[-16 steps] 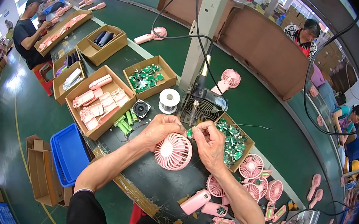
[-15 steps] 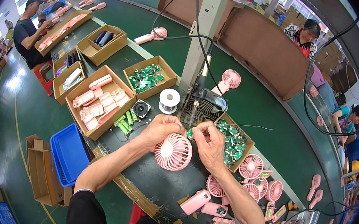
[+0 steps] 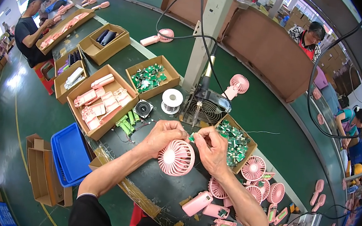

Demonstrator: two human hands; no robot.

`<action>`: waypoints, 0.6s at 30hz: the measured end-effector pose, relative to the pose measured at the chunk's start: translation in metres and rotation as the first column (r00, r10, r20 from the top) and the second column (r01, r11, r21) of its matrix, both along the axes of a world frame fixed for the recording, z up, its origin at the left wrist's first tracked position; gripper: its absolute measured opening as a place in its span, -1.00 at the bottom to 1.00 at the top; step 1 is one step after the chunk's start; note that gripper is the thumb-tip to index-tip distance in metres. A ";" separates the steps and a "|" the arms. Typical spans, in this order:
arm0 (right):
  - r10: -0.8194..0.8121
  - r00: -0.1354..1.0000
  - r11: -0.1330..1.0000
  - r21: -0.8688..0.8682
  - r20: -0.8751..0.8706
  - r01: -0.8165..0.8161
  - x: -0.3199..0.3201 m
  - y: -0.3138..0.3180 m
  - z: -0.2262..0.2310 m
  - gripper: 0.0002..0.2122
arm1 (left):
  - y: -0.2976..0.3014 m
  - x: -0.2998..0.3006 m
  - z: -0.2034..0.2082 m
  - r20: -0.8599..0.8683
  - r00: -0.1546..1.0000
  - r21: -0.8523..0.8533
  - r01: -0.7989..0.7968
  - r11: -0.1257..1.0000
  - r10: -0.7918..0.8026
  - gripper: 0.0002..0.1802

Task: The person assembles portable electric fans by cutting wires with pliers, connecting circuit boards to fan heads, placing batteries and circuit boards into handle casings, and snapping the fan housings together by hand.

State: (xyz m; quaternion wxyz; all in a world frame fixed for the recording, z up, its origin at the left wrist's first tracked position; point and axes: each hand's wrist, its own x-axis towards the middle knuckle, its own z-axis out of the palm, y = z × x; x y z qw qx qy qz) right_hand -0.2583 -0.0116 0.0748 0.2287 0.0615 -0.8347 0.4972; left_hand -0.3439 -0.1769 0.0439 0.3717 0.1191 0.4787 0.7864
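Observation:
My left hand [image 3: 163,136] is closed round a pink handheld fan [image 3: 176,158], its round slatted head hanging toward me. Close beside it, my right hand [image 3: 212,149] pinches a small green circuit board [image 3: 192,137] between thumb and fingertips. Both hands meet just below the tip of a soldering iron [image 3: 198,108], which is fixed upright in front of a black fan grille [image 3: 210,112]. Whether the board touches the fan or is wired to it, I cannot tell. A spool of solder wire [image 3: 172,98] stands beyond my left hand, near a round black speaker-like part [image 3: 143,108].
Cardboard boxes of circuit boards [image 3: 250,155] and pink shells [image 3: 74,105] flank my hands. Green battery cells [image 3: 125,126] lie at left; several pink fans [image 3: 253,167] lie at right. A metal post [image 3: 205,40] rises ahead by the green conveyor [image 3: 270,110]. Co-workers sit beyond.
Both hands have come slightly toward me with the fan and circuit board, away from the iron's tip. Pink fans on the conveyor have slid a little to the right.

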 end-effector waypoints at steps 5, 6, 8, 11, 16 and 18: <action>0.005 0.999 0.998 -0.068 0.045 -0.002 0.002 0.000 -0.002 -0.89 | 0.000 0.007 -0.001 -0.013 1.000 0.015 -0.027 1.000 0.028 -0.92; 0.008 0.998 0.994 -0.109 0.060 -0.001 0.002 0.001 -0.004 -0.90 | 0.000 0.008 0.000 -0.023 0.999 0.008 -0.030 1.000 0.030 -0.92; 0.012 0.997 0.989 -0.149 0.075 -0.001 0.002 0.002 -0.005 -0.91 | 0.000 0.010 0.000 -0.028 0.999 0.008 -0.036 0.999 0.036 -0.92; 0.007 0.997 0.990 -0.140 0.071 0.003 0.002 0.002 -0.005 -0.91 | 0.000 0.012 -0.003 -0.040 0.998 0.024 -0.043 0.999 0.044 -0.91; 0.014 0.996 0.993 -0.114 0.093 -0.003 0.003 0.004 -0.003 -0.87 | 0.000 0.016 -0.003 -0.076 0.995 0.062 -0.054 0.997 0.059 -0.89; 0.008 0.996 0.993 -0.119 0.092 0.003 0.004 0.004 -0.003 -0.87 | 0.000 0.017 -0.001 -0.122 0.991 0.028 -0.058 0.998 0.061 -0.89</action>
